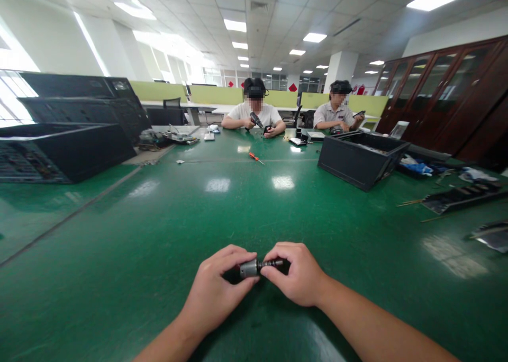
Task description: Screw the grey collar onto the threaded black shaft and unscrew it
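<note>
Our left hand has its fingers closed around one short grey metal cylinder. Our right hand has its fingers pinched on the single dark ribbed shaft that sticks out of the cylinder's end. The piece lies level between the two sets of fingers, just above the green surface; we cannot tell whether it touches.

Well beyond the fingertips, one orange-handled screwdriver lies alone on the surface. Farther out and to the right of the right fingers stands one open black computer case, with loose black panels beside it. Far to the left of the left fingers sits a stack of black cases, three as far as we can count. At the far edge sit two people: one holds a power driver, and the other is beside the first.
</note>
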The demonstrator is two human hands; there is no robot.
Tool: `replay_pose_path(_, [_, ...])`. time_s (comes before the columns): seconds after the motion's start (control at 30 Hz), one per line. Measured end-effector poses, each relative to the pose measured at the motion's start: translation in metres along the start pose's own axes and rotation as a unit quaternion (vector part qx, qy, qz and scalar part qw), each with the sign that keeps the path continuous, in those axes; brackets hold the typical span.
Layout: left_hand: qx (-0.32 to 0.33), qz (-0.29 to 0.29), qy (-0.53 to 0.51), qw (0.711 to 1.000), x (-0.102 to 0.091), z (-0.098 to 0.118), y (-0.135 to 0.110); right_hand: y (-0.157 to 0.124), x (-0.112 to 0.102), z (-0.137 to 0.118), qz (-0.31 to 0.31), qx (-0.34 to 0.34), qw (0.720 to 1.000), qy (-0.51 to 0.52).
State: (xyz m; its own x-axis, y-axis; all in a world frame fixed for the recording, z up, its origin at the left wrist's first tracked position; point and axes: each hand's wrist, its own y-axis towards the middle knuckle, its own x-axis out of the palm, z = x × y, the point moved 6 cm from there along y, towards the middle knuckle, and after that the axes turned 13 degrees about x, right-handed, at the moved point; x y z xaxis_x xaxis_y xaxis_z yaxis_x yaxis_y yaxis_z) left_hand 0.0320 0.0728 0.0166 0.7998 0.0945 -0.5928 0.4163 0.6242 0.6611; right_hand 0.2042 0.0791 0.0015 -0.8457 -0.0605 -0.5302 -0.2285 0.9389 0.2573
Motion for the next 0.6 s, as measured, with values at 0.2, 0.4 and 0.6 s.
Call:
replay_pose_path(0.2, [-0.001, -0.001, 0.002, 1.000, 0.0000, 0.0003, 0.0000, 0.0002, -0.0003, -0.0007, 0.004, -0.002, 1.000, 0.001])
replay_pose_path(0.4, [-0.002, -0.004, 0.000, 1.000, -0.0001, 0.0004, 0.0007, 0.0008, -0.0008, 0.0003, 0.006, 0.003, 1.000, 0.000])
replay_pose_path(0.6, [-0.008, -0.007, 0.003, 1.000, -0.0002, -0.0010, -0.0004, 0.0005, -0.0006, 0.0005, 0.002, 0.005, 1.000, -0.002])
